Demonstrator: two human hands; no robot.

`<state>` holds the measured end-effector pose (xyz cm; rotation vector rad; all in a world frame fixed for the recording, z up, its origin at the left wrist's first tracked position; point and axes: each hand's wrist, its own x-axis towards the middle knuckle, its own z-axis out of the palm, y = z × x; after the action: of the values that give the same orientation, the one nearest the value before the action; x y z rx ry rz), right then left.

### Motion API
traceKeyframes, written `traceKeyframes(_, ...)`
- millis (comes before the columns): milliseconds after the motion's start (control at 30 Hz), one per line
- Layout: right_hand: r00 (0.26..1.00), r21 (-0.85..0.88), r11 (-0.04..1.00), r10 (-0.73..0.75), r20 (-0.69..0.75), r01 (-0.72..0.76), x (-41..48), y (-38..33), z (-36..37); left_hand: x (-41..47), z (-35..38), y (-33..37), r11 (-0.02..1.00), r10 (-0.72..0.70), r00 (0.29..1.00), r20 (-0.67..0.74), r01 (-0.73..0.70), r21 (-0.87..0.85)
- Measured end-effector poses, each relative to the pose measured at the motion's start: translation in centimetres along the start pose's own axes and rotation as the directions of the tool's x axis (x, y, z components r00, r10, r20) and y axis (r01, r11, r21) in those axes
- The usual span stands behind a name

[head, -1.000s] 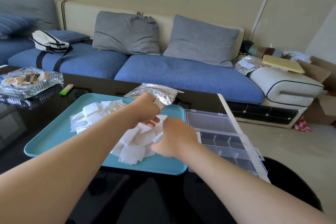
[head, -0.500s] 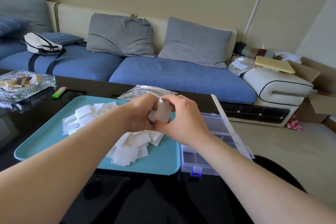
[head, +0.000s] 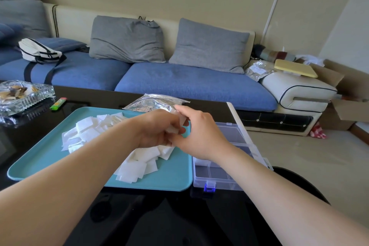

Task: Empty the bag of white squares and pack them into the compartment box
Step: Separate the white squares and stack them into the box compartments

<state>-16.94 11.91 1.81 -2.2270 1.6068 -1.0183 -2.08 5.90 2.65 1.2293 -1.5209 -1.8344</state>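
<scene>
White squares [head: 137, 163] lie in a loose heap on a teal tray [head: 40, 164] on the black table. Above the heap, my left hand [head: 157, 130] and my right hand [head: 201, 136] meet and together pinch a small stack of white squares [head: 180, 124]. The crumpled silver bag [head: 153, 103] lies flat at the tray's far edge, behind my hands. The clear compartment box [head: 215, 175] stands open just right of the tray, its lid [head: 235, 115] tilted up; my right wrist hides part of it.
A glass ashtray [head: 24, 96] and a green lighter [head: 58, 104] sit at the table's far left. A blue sofa [head: 179, 84] with grey cushions runs behind the table. Cardboard boxes [head: 349, 110] stand on the floor at the right.
Both hands rose from the heap and came together holding a few squares above the tray. The camera view shifted right and closer, showing the box's front latch.
</scene>
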Motion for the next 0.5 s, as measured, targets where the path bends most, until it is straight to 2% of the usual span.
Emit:
traceKeyframes(100, 0.994, 0.129, 0.989, 0.083, -0.065, -0.075, 0.3, 0.4, -0.5, 0.5, -0.4, -0.2, 0.999, 0.042, 0.999, 0.029, -0.042, 0.021)
traceKeyframes(267, 0.997, 0.059, 0.997, 0.046, -0.054, -0.043, 0.9, 1.7, -0.7, -0.1, 0.0, -0.3, 0.977, 0.028, 0.996, 0.086, -0.046, 0.208)
traceKeyframes(500, 0.994, -0.007, 0.995, 0.095, -0.056, -0.096, 0.8, 2.7, -2.1, 0.1, 1.1, -0.2, 0.992, 0.004, 0.998, 0.065, -0.013, 0.129)
